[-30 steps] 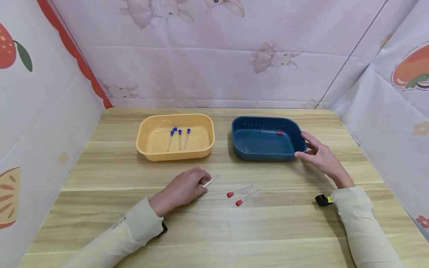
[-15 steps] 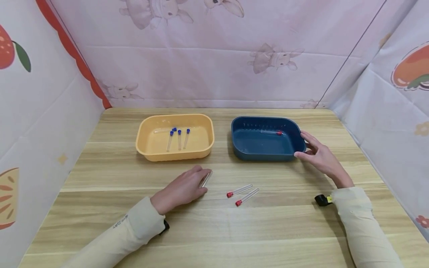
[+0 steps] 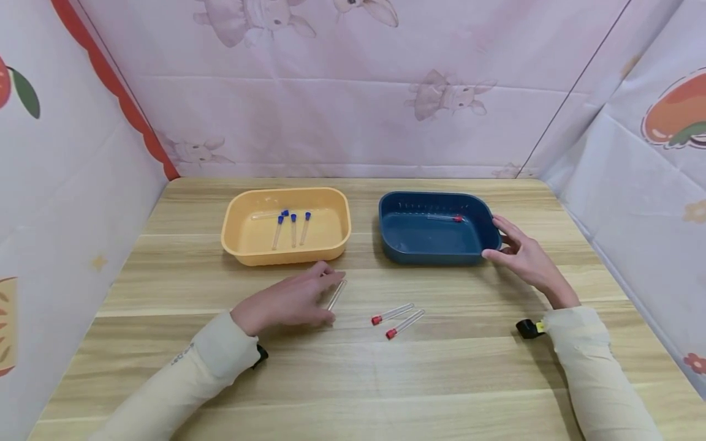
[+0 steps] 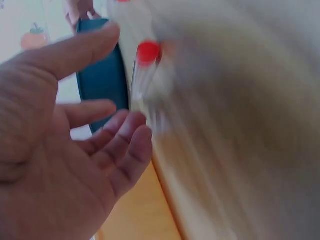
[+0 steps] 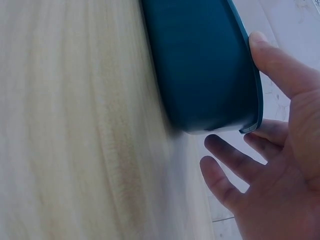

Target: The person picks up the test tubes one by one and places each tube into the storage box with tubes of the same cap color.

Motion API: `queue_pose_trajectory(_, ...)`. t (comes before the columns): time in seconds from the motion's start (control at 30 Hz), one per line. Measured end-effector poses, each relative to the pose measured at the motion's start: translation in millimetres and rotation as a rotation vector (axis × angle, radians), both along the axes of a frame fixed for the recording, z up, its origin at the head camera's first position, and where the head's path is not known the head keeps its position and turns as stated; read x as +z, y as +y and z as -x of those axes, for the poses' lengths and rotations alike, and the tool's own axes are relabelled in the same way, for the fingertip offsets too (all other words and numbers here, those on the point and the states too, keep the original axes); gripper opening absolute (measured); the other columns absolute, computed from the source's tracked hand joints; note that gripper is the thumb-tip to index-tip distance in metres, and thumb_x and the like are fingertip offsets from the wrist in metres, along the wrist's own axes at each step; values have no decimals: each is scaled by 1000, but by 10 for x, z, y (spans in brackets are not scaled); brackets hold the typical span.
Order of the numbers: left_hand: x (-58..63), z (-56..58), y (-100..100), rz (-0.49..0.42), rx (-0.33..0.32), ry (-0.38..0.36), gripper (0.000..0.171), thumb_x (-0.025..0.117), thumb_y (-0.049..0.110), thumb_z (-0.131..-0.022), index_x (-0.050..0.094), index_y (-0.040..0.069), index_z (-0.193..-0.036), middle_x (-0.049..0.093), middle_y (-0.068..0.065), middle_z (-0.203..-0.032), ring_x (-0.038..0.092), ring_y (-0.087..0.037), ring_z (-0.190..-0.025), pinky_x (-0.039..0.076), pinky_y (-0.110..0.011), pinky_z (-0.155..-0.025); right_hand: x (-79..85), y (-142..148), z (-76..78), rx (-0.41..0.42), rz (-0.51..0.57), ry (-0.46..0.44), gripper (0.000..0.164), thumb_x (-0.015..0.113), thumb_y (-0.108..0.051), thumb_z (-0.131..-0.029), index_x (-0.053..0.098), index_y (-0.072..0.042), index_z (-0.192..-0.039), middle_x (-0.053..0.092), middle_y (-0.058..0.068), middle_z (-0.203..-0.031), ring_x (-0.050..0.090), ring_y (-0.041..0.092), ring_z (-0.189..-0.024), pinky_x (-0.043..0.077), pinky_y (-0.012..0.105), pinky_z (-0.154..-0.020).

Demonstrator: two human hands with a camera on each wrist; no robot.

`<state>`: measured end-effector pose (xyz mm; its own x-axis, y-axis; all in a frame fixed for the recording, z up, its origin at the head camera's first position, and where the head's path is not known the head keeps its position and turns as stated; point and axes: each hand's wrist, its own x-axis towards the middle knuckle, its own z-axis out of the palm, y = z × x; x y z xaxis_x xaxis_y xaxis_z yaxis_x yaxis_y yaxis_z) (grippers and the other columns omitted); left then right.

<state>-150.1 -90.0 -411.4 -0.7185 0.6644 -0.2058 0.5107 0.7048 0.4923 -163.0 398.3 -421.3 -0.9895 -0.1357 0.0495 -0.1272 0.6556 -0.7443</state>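
Note:
My left hand [image 3: 295, 300] hovers low over the table with thumb and fingers spread apart, also plain in the left wrist view. Just beyond its fingertips is a clear test tube [image 3: 337, 295]; no cap on it can be made out. To the right lie two red-capped test tubes [image 3: 405, 324], caps toward me. At the right end of the dark blue basket [image 3: 436, 258], my right hand [image 3: 526, 260] touches the rim with its thumb, its other fingers loosely extended beside the end wall. One red-capped tube [image 3: 444, 218] lies inside that basket.
A yellow basket [image 3: 287, 257] stands to the left of the blue one and holds several blue-capped test tubes [image 3: 293, 229]. Behind both baskets hangs a pink printed cloth [image 3: 342, 122]. Patterned white cloths flank the wooden table [image 3: 441, 380].
My left hand has let its fingers come apart from the clear tube, which has swung to a steeper angle. The left hand has shifted slightly left. The right hand stays at the blue basket.

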Motion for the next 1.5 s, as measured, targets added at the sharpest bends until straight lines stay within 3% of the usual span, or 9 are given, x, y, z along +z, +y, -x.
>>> queue_pose_trajectory(0.17,19,60,-41,61,-47,-31,89,84,41,-87,41,18,-160,43,2,-146,48,-11,-119,45,-30,-105,4,0,8,1,3,-10,86,74,-27,-98,23,-14,-166,21,11,-170,48,41,-136,43,6,-94)
queue_pose_trajectory(0.27,15,79,-46,84,-51,-56,92,85,42,-85,39,22,-162,40,3,-151,44,-12,-125,43,-32,-110,9,-4,9,2,-4,-12,86,74,-28,-98,23,-14,-166,21,10,-171,48,41,-137,43,7,-95)
queue_pose_trajectory(0.77,-42,139,5,102,-104,-27,96,89,44,-81,40,21,-161,42,1,-143,39,-15,-123,44,-31,-104,-4,-13,-1,8,10,-1,84,73,-26,-99,23,-11,-165,22,12,-170,47,43,-137,39,3,-94)
queue_pose_trajectory(1.5,-12,183,38,118,-110,-57,97,90,40,-80,40,22,-161,41,3,-135,39,-13,-118,46,-27,-96,4,6,-11,11,24,-8,85,73,-26,-99,23,-12,-166,21,12,-171,46,45,-138,39,2,-93)
